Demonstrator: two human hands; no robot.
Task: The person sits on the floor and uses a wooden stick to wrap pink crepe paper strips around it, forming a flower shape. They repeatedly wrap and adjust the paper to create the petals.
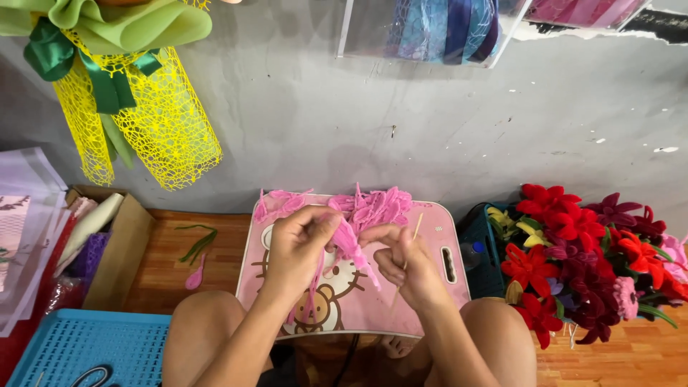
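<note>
1. I see my left hand (297, 244) clenched on a pink fuzzy petal (346, 240), pinching it just above the pink lap desk (437, 287) that rests on my knees.
2. My right hand (405, 261) grips a thin wooden stick (410, 247) upright, and its fingertips touch the same petal.
3. To do this well, I judge the petal base should sit tight against the stick, both thumbs pressing close together.
4. I would keep the stick steady and turn only the petal side, so nothing slips.
5. Spare pink petals (376, 204) lie at the desk's far edge, near at hand.
6. The finished red flowers (566, 244) stand well apart, to my right.
</note>
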